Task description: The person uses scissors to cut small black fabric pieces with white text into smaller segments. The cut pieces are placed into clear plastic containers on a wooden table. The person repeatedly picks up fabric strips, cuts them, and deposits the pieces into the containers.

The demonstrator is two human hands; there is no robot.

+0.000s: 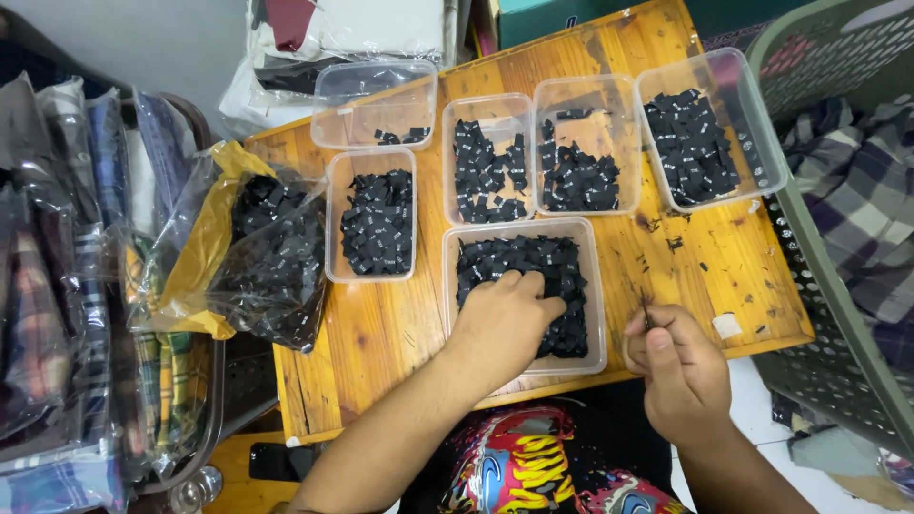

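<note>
Starting at the left, we see a clear bag [271, 257] of black tags slumped open at the board's edge, where a nudge could spill it. Our left hand [503, 319] digs curled into the nearest tub [594, 295] of tags; our right hand [678, 366] pinches a small dark piece, easily dropped.

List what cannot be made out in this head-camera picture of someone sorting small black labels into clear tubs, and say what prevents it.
- Left hand: its fingertips are buried in the black labels of the nearest tub, so any grasp is hidden.
- Right hand: curled fist; what it pinches is too small to tell.
- White marks on the labels: too small to read.
- Laundry basket: cut off by the right edge.
- Plastic bag: glare obscures its contents.
</note>
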